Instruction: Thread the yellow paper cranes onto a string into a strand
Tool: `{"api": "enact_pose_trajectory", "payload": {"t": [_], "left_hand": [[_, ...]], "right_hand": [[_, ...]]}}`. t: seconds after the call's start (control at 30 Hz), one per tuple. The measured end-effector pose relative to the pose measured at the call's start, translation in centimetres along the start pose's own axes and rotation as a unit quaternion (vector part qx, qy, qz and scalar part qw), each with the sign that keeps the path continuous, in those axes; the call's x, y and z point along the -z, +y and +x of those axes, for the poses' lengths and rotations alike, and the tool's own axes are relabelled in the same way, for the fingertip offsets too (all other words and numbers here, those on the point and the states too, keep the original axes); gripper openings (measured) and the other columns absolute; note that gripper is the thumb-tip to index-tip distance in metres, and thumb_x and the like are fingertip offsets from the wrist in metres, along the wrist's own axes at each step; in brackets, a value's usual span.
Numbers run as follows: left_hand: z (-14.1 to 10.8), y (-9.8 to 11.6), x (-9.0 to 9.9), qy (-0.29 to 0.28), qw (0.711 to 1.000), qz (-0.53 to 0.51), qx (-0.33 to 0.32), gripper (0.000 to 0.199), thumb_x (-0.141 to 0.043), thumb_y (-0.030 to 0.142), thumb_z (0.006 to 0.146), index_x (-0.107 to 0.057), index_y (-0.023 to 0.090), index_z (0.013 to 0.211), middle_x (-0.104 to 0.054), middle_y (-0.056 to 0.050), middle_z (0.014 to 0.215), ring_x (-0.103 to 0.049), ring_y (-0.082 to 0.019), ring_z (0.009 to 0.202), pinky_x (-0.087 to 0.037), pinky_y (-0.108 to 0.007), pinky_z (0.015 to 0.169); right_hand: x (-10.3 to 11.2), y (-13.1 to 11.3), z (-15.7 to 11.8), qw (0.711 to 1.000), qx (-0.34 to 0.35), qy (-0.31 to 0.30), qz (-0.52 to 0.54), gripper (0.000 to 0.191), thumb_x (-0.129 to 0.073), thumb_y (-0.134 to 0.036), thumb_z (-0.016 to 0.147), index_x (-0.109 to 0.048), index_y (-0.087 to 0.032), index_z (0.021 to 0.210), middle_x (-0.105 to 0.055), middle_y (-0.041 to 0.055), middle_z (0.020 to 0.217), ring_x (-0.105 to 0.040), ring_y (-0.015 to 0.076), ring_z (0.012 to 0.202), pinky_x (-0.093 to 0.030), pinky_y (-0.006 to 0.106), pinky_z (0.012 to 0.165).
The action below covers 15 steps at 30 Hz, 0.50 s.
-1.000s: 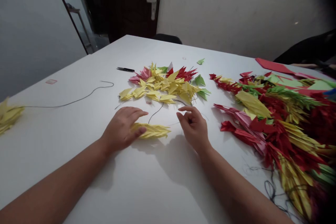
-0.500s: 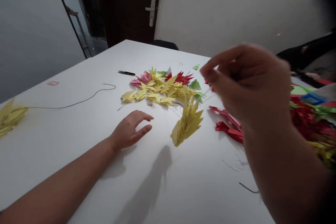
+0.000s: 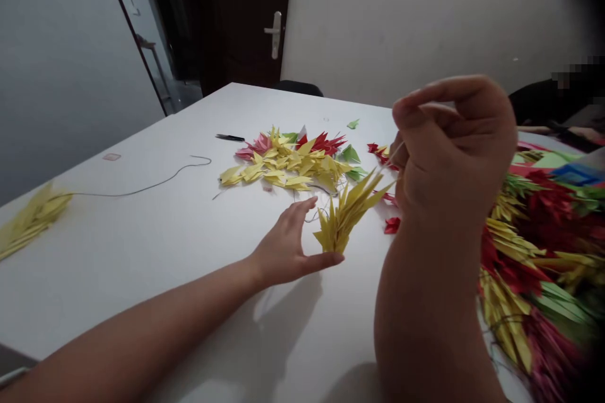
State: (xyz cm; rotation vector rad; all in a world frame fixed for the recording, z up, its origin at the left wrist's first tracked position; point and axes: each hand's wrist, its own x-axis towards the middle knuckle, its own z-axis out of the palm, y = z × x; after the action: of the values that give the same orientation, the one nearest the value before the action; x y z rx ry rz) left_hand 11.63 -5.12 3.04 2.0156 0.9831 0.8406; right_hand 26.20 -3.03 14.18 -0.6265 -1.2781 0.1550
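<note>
My right hand [image 3: 454, 132] is raised over the table, thumb and forefinger pinched on a thin pale thread [image 3: 393, 156]. From that thread hangs a cluster of pointed yellow folded-paper pieces [image 3: 347, 214], tilted towards the right hand. My left hand [image 3: 293, 245] is beside the cluster with fingers spread. Its thumb lies under the cluster's lower end; whether it touches cannot be told. Behind them, loose yellow paper pieces [image 3: 283, 160] lie in a heap with red pieces [image 3: 326, 143], pink pieces [image 3: 255, 148] and green pieces [image 3: 350, 154].
Another yellow cluster [image 3: 35, 220] with a dark wire [image 3: 151, 187] lies at the left of the white table [image 3: 189, 245]. Small black snips [image 3: 230, 137] lie behind. A large multicoloured paper pile [image 3: 534, 245] covers the right side. Another person's dark sleeve [image 3: 539, 101] shows at far right.
My left hand has moved right, up to the hanging yellow cluster, and its fingers have spread wider. My right hand has shifted slightly right, still pinching the thread. The view has turned a little.
</note>
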Motion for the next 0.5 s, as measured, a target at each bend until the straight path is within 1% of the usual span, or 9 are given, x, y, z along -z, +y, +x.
{"api": "enact_pose_trajectory", "payload": {"t": [0.03,0.07,0.13,0.17,0.2,0.23,0.33,0.43,0.5], "left_hand": [[0.7,0.3,-0.6,0.008,0.999,-0.043,0.002,0.09,-0.068,0.055,0.065,-0.027,0.017,0.135,-0.037,-0.016,0.137,-0.038,-0.029,0.123,-0.032,-0.046,0.104],[1.4,0.5,-1.2,0.001,0.996,-0.089,0.004,0.087,-0.07,0.053,0.063,-0.031,0.017,0.133,-0.044,-0.014,0.13,-0.044,-0.028,0.118,-0.035,-0.045,0.1],[2.7,0.3,-2.1,-0.047,0.982,-0.182,0.007,0.069,-0.072,0.051,0.062,-0.046,0.017,0.117,-0.057,-0.01,0.108,-0.055,-0.024,0.099,-0.043,-0.039,0.088],[3.2,0.0,-2.5,-0.075,0.971,-0.228,0.009,0.059,-0.072,0.052,0.062,-0.052,0.016,0.105,-0.06,-0.007,0.096,-0.057,-0.022,0.088,-0.046,-0.036,0.08],[3.6,-0.4,-2.9,-0.095,0.958,-0.27,0.013,0.053,-0.072,0.053,0.062,-0.053,0.015,0.095,-0.06,-0.006,0.088,-0.057,-0.019,0.081,-0.046,-0.033,0.074],[3.9,-0.8,-3.2,-0.102,0.945,-0.311,0.018,0.052,-0.072,0.054,0.06,-0.053,0.014,0.088,-0.059,-0.004,0.083,-0.056,-0.017,0.075,-0.046,-0.03,0.07],[3.9,-1.8,-3.5,-0.122,0.9,-0.417,0.043,0.056,-0.075,0.055,0.056,-0.052,0.014,0.088,-0.059,-0.004,0.08,-0.055,-0.014,0.07,-0.045,-0.027,0.063],[3.6,-2.3,-3.1,-0.153,0.852,-0.494,0.085,0.057,-0.076,0.052,0.057,-0.057,0.013,0.094,-0.059,-0.004,0.08,-0.056,-0.013,0.066,-0.045,-0.025,0.059],[3.5,-2.4,-2.8,-0.193,0.822,-0.523,0.115,0.058,-0.077,0.051,0.056,-0.06,0.012,0.095,-0.059,-0.004,0.078,-0.055,-0.012,0.062,-0.046,-0.024,0.056]], "right_hand": [[0.2,0.1,0.1,1.0,0.001,-0.004,-0.002,0.02,-0.059,-0.001,0.073,-0.054,-0.02,0.068,-0.043,-0.0102,0.048,-0.03,0.0015,0.034,-0.017,0.019,0.033],[0.4,0.2,0.3,1.0,0.0,-0.007,-0.004,0.019,-0.06,-0.003,0.073,-0.054,-0.02,0.069,-0.043,-0.0101,0.049,-0.029,0.0012,0.034,-0.017,0.019,0.033],[0.9,0.3,0.5,1.0,-0.013,-0.012,-0.005,0.018,-0.06,-0.004,0.074,-0.055,-0.02,0.069,-0.043,-0.0099,0.048,-0.028,0.0008,0.034,-0.016,0.019,0.033],[1.3,0.4,0.5,1.0,-0.023,-0.015,-0.002,0.017,-0.059,-0.004,0.074,-0.055,-0.02,0.07,-0.042,-0.0099,0.048,-0.027,0.0008,0.034,-0.016,0.019,0.033],[1.6,0.4,0.6,0.999,-0.033,-0.02,0.0,0.017,-0.058,-0.004,0.075,-0.055,-0.02,0.07,-0.041,-0.0101,0.047,-0.026,0.0007,0.034,-0.015,0.019,0.033],[1.9,0.5,0.6,0.999,-0.042,-0.027,-0.002,0.017,-0.057,-0.003,0.075,-0.056,-0.02,0.07,-0.039,-0.0104,0.046,-0.024,0.0005,0.034,-0.014,0.019,0.033],[2.8,0.5,1.0,0.997,-0.044,-0.042,-0.051,0.015,-0.056,-0.006,0.076,-0.057,-0.02,0.07,-0.034,-0.0104,0.045,-0.023,0.0002,0.035,-0.013,0.018,0.035],[3.6,0.5,1.7,0.992,0.009,-0.033,-0.119,0.015,-0.061,-0.005,0.073,-0.058,-0.018,0.068,-0.033,-0.0096,0.044,-0.028,0.0007,0.038,-0.016,0.019,0.037],[4.2,0.6,2.2,0.987,0.051,-0.014,-0.153,0.016,-0.064,-0.002,0.068,-0.058,-0.017,0.065,-0.033,-0.0092,0.043,-0.03,0.0013,0.04,-0.017,0.02,0.038]]}}
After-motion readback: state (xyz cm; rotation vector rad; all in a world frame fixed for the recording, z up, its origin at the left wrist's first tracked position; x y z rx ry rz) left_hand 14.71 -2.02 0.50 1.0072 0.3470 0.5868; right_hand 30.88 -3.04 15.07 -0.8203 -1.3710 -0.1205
